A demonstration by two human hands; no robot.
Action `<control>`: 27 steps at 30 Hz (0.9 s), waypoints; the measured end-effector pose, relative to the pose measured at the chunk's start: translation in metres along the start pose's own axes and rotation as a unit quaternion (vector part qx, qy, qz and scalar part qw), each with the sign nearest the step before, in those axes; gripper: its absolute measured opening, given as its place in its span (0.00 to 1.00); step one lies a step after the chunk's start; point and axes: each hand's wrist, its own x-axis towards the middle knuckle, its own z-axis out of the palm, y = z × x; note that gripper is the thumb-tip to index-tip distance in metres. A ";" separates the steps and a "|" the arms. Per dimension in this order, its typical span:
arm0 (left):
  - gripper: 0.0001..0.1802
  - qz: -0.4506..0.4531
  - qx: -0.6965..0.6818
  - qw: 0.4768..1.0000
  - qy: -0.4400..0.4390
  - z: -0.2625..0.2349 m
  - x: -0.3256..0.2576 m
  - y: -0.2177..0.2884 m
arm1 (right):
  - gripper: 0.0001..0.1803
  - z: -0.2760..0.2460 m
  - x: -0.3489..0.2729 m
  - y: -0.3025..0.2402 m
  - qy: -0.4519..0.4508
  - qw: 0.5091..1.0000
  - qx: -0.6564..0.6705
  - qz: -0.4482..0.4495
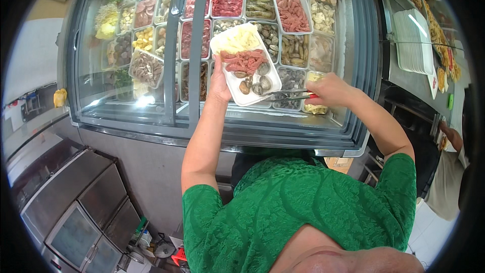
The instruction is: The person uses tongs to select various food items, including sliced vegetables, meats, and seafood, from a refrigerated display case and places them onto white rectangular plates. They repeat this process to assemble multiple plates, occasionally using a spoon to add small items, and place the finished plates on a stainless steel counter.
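Observation:
My left hand (219,82) grips the left edge of a white tray (237,95), which is tilted over the display case. Pale yellow shredded food (236,39) fills the tray's far end, strips of red meat (243,61) lie across its middle, and several clams (257,89) sit at the near end. Closed around the handles of metal tongs (289,92) with red grips is my right hand (331,91). The tongs' tips reach the clams at the tray's right edge; whether they pinch one, I cannot tell. Beneath my right hand is a container of yellowish food (316,107), partly covered.
The glass-topped case (262,136) holds rows of food containers, including red meat (227,0) and shellfish (268,38). Sliding-door frames (194,71) stand left of the tray. Stacked white trays (411,40) lie at the right. Another person (447,182) is at the far right.

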 end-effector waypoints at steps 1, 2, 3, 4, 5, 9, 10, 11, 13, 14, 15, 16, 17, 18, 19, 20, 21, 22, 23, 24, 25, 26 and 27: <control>0.39 0.001 0.006 1.000 0.000 0.000 0.000 0.000 | 0.22 0.001 0.004 -0.001 -0.002 1.000 0.009 -0.004; 0.39 -0.002 -0.002 1.000 -0.006 -0.002 0.000 -0.001 | 0.21 0.001 0.007 -0.003 -0.014 1.000 -0.001 0.003; 0.39 -0.006 -0.009 1.000 -0.011 -0.006 0.001 -0.002 | 0.20 0.000 0.011 -0.006 -0.027 1.000 -0.010 0.011; 0.39 -0.010 -0.016 1.000 -0.017 -0.009 0.002 -0.003 | 0.19 -0.001 0.014 -0.007 -0.038 0.999 -0.020 0.019; 0.39 -0.011 -0.022 1.000 -0.018 -0.010 0.003 -0.002 | 0.19 0.000 0.014 -0.007 -0.037 0.999 -0.018 0.022; 0.39 0.000 -0.027 1.000 -0.012 -0.014 0.007 0.000 | 0.20 -0.001 0.014 -0.004 -0.050 0.997 0.012 0.052; 0.39 0.007 -0.023 1.000 -0.008 -0.015 0.005 0.001 | 0.20 -0.002 0.014 -0.003 -0.058 0.996 0.026 0.062; 0.39 0.005 -0.024 1.000 -0.010 -0.015 0.006 0.002 | 0.21 -0.007 0.014 -0.001 -0.057 0.992 0.082 0.078; 0.39 0.003 -0.027 1.000 -0.011 -0.016 -0.002 0.005 | 0.23 -0.018 0.016 0.003 -0.052 0.974 0.194 0.107; 0.39 0.004 -0.027 1.000 -0.008 -0.016 -0.009 0.006 | 0.23 -0.014 0.017 0.009 -0.009 0.973 0.178 0.145; 0.39 0.011 -0.015 1.000 -0.011 -0.016 -0.015 0.006 | 0.23 -0.005 0.022 0.018 0.034 0.969 0.161 0.184; 0.38 0.011 -0.021 1.000 -0.003 -0.021 -0.017 0.005 | 0.23 0.004 0.027 0.028 0.077 0.961 0.144 0.222; 0.37 0.009 -0.012 1.000 0.010 -0.024 -0.020 0.006 | 0.23 0.012 0.035 0.039 0.057 0.961 0.081 0.258; 0.37 0.005 -0.002 1.000 0.023 -0.024 -0.021 0.007 | 0.22 0.025 0.044 0.050 0.040 0.959 0.053 0.276; 0.36 0.002 -0.002 0.999 0.037 -0.023 -0.022 0.006 | 0.22 0.039 0.054 0.061 0.023 0.955 0.025 0.295; 0.36 0.001 -0.004 0.999 0.053 -0.024 -0.023 0.005 | 0.21 0.050 0.063 0.068 0.004 0.951 -0.003 0.310; 0.36 -0.001 -0.006 0.998 0.067 -0.024 -0.023 0.004 | 0.20 0.053 0.074 0.068 -0.013 0.947 -0.002 0.320; 0.36 0.000 -0.004 0.998 0.070 -0.024 -0.023 0.004 | 0.22 0.060 0.084 0.069 0.000 0.949 0.000 0.316; 0.36 0.002 -0.002 0.997 0.072 -0.025 -0.023 0.004 | 0.23 0.068 0.095 0.070 0.013 0.950 0.002 0.311; 0.36 0.004 0.000 0.997 0.074 -0.025 -0.023 0.004 | 0.24 0.078 0.104 0.072 0.026 0.952 0.004 0.306; 0.36 0.005 -0.001 0.997 0.073 -0.028 -0.023 0.003 | 0.24 0.088 0.112 0.075 0.039 0.953 0.008 0.300; 0.36 0.009 -0.002 0.997 0.079 -0.026 -0.024 0.004 | 0.24 0.098 0.121 0.079 0.052 0.955 0.013 0.293; 0.36 0.014 -0.002 0.996 0.083 -0.021 -0.025 0.004 | 0.23 0.105 0.128 0.081 0.065 0.956 0.017 0.286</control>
